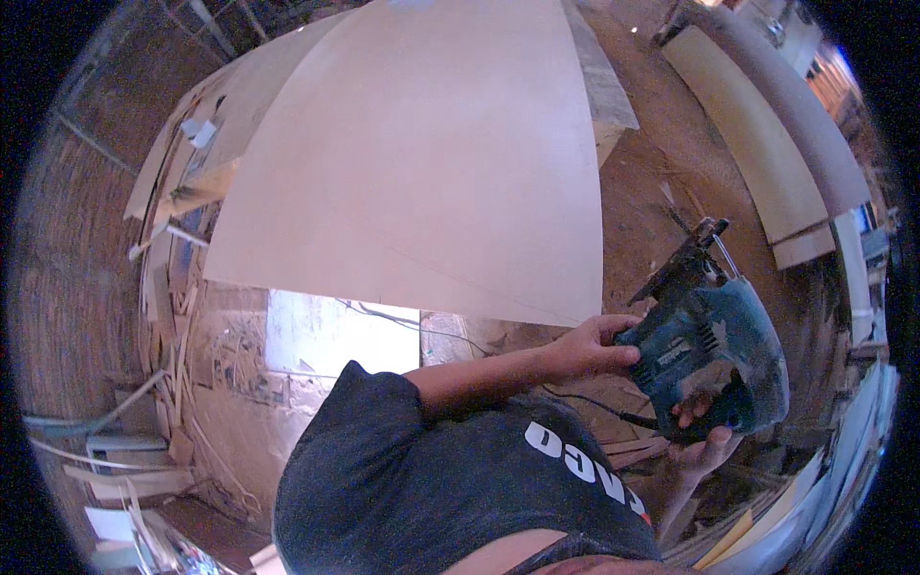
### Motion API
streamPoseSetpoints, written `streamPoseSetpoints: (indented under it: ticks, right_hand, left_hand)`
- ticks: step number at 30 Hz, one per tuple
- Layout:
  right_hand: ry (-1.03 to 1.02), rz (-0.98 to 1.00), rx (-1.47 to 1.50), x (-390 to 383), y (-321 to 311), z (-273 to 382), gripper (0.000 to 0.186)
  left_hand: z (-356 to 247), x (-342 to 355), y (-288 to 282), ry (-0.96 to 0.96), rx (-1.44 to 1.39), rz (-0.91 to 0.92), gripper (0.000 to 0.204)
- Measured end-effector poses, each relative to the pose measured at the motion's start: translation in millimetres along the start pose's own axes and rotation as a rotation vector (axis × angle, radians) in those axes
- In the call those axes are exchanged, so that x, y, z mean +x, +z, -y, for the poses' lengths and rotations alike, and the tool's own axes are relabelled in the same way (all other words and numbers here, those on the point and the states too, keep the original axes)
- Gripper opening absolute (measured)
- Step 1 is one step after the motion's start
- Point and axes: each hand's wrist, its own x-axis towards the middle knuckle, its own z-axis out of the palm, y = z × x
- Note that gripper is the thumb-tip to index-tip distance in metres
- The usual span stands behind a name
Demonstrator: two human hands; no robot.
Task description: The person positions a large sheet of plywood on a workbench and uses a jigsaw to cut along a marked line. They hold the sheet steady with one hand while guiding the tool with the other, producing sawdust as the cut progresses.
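Note:
A teal jigsaw (685, 335) is held up at the right, beside the near right corner of a large pale sheet of board (412, 163). My right hand (704, 448) grips its handle from below, with fingertips showing through the handle opening. Across my body reaches my left arm, and my left hand (599, 347) is closed on the near left end of the tool's body. The dark base plate (676, 264) is tilted toward the upper left, apart from the board. From the tool a black cord (599, 407) trails left. A faint line runs along the board's near part.
Offcuts and strips of wood (177, 335) are piled along the left. More panels (752, 134) lean or lie at the far right. A bright white patch (335, 331) shows beyond my left arm, with a cable across it. Sheets (795, 517) stand at the lower right.

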Motion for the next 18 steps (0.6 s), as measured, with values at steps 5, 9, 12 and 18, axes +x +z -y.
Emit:
streamPoseSetpoints:
  ticks: [5,9,12,18]
  right_hand:
    - [0.083,0.209,0.237,62.7,-16.7,-20.3,0.096]
    - [0.191,0.384,0.41,113.6,-17.8,-27.8,0.086]
    - [0.215,0.517,0.496,141.8,-40.6,-48.3,0.08]
    - [0.269,0.593,0.433,188.2,-110.6,-58.0,0.074]
  left_hand:
    - [-9.8,36.6,-23.7,0.09,0.08,-0.019,0.057]
    - [-17.4,46.5,-23.8,0.115,0.227,-0.197,0.053]
    - [7.6,52.0,-15.6,0.219,0.248,-0.306,0.049]
    - [68.5,70.9,20.2,0.338,0.18,-0.518,0.043]
